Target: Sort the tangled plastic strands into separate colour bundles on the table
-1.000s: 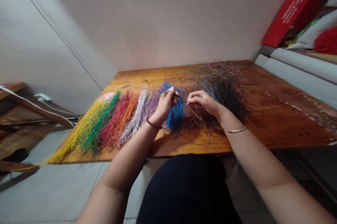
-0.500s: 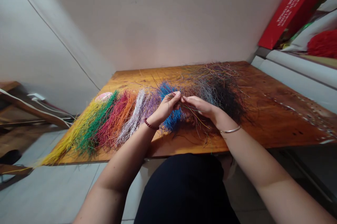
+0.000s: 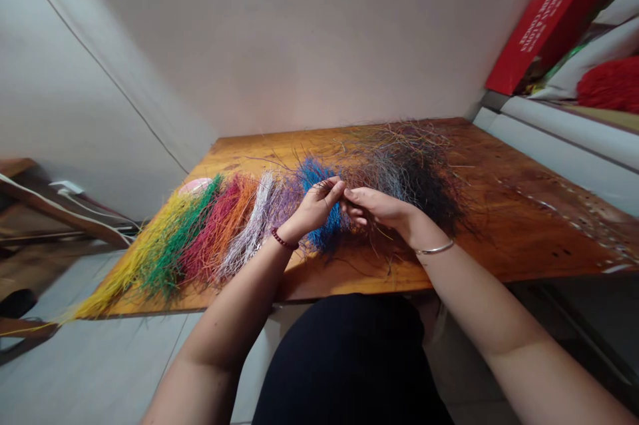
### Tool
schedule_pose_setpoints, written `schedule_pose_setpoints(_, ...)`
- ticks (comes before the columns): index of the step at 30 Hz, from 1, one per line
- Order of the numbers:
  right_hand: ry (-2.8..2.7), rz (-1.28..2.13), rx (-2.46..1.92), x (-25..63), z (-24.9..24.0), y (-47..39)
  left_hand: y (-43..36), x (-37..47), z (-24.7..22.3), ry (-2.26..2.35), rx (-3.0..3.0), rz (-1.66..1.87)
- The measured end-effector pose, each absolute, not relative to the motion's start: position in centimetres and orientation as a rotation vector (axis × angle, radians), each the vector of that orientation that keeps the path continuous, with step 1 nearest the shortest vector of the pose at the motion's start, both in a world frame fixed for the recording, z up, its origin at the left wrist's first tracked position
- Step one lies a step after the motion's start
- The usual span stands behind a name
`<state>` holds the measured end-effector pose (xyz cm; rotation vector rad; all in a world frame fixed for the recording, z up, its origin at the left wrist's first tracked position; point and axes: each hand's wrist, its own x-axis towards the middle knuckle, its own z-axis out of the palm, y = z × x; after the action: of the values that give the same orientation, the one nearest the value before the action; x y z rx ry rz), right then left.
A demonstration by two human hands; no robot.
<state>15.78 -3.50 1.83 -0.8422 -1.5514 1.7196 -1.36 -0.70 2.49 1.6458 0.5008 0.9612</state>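
Note:
My left hand is closed in a pinch on a few thin dark strands over the blue bundle. My right hand meets it at the fingertips, thumb and forefinger pressed together; whatever lies between them is too fine to make out. Several loose strands hang below the right palm. Close to the right hand lie a grey bundle and a black bundle of similar thin, wiry strands. A purple bundle is partly covered by my left hand and wrist.
Yellow, green, crimson, orange and white bundles line the left of the wooden table. Mixed strands lie at the back. A red box stands at the upper right, and a wall rises behind.
The fan of coloured strands that stuck out under my right hand is now mostly hidden. My right fingers have curled in closer to the left ones. The view has shifted slightly.

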Motion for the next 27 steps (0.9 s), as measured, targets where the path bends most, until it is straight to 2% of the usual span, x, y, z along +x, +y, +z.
schedule_pose_setpoints(27, -1.131, 1.873, -0.495, 16.9, 2.6, -2.9, 0.9, -1.7, 1.4, 0.859, 1.813, 1.37)
